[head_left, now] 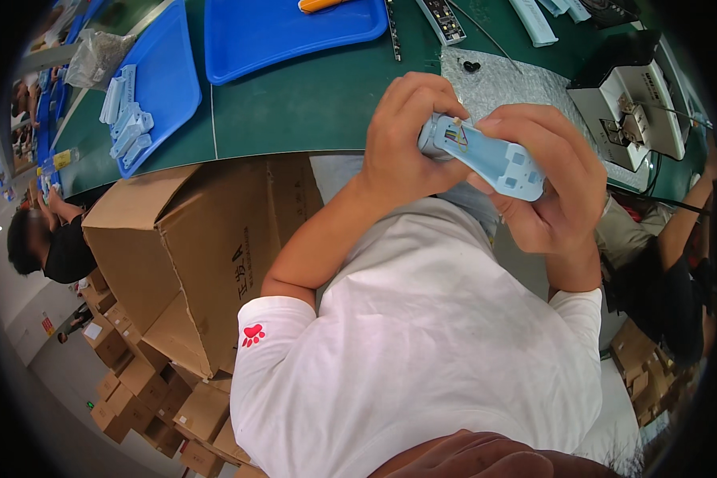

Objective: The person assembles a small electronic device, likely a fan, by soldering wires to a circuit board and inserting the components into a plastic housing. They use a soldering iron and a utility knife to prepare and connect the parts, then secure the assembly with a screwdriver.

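Both hands hold a light-blue plastic housing above the front edge of the green table. My left hand is closed round its narrower, rounded end, where thin coloured wires show in an opening. Around the wider end, which has small square recesses, my right hand is wrapped, thumb underneath. The fingers hide part of the housing's sides. Just beyond the hands, a small black part lies on a silvery sheet.
A blue tray at left carries light-blue pieces. Another blue tray holds an orange-handled tool. A white-and-black device stands at right. An open cardboard box sits below the table's left edge. People work at both sides.
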Available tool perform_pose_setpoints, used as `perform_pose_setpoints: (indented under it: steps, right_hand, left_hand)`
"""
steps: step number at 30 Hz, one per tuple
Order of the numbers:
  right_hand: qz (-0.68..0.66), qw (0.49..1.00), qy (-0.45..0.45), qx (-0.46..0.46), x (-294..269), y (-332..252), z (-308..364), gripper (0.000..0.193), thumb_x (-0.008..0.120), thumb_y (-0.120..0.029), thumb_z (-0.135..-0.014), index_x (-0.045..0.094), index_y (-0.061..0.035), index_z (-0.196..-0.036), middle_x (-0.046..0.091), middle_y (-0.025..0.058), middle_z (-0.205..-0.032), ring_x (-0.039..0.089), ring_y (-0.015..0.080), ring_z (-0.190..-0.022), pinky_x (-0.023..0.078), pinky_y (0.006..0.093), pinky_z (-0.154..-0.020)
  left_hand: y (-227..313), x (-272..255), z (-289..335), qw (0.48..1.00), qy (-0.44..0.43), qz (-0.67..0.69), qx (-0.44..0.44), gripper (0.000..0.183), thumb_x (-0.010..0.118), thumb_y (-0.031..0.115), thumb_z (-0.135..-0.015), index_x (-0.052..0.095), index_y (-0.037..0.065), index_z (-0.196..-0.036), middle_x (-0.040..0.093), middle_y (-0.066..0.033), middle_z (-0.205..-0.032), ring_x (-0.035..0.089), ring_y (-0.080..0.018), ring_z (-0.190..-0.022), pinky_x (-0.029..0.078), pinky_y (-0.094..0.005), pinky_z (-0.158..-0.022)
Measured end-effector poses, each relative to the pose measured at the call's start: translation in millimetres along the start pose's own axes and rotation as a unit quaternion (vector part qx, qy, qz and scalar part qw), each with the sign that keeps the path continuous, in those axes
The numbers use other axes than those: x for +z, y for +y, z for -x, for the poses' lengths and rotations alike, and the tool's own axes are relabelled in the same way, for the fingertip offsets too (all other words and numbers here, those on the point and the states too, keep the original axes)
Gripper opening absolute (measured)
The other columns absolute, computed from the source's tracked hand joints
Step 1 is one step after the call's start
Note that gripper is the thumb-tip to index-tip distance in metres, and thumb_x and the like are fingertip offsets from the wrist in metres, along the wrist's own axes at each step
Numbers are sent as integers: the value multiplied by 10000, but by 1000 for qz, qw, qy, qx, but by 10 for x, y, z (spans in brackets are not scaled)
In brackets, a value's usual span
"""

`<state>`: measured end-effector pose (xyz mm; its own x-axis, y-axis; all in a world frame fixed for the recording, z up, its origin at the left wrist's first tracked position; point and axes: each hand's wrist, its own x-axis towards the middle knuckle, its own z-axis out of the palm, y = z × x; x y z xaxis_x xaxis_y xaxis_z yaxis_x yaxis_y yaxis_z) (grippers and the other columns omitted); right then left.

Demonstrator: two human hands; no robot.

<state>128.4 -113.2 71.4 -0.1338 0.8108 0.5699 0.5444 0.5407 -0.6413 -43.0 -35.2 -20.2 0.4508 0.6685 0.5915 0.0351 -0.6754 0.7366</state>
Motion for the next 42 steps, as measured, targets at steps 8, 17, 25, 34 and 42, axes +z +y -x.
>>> perform_pose_setpoints:
  steps: [8,17,25,34,42]
  right_hand:
    - [-5,1000,7,9,23,29,18,531,819,-12,-627,712,-13,-1148,724,164,-1058,724,321,-854,592,357,-710]
    - [-3,999,-21,36,-250,301,174,443,815,-30,-707,709,8,-1136,743,178,-1048,726,332,-887,576,364,-771]
    - [-25,998,-32,50,-380,463,272,393,790,-60,-766,708,7,-1144,746,157,-1060,720,340,-922,567,380,-797]
    - [53,992,74,84,-587,277,289,669,862,-58,-735,617,-24,-1356,706,167,-1210,692,299,-1026,566,395,-840]
    - [187,781,593,-54,-1968,555,-471,556,712,-10,-939,450,51,-1426,633,137,-1096,642,178,-911,535,324,-838]
  left_hand:
    - [-23,-12,-5,1000,-14,21,-7,557,896,117,-649,618,45,-1126,623,-119,-1094,636,-251,-944,521,-339,-818]
    - [-107,367,57,988,-38,133,-65,596,910,96,-691,582,77,-1188,577,-127,-1157,565,-357,-1101,474,-432,-946]
    - [-84,515,43,989,-78,117,-44,575,853,34,-748,539,47,-1229,571,-147,-1191,560,-387,-1128,463,-438,-974]
    - [40,413,7,973,-128,136,-133,441,805,-3,-738,655,30,-1151,641,-153,-1225,587,-370,-1163,465,-425,-1009]
    - [118,712,-247,981,-147,96,-78,411,834,-65,-713,644,26,-1064,659,-175,-1196,651,-287,-1097,508,-366,-955]
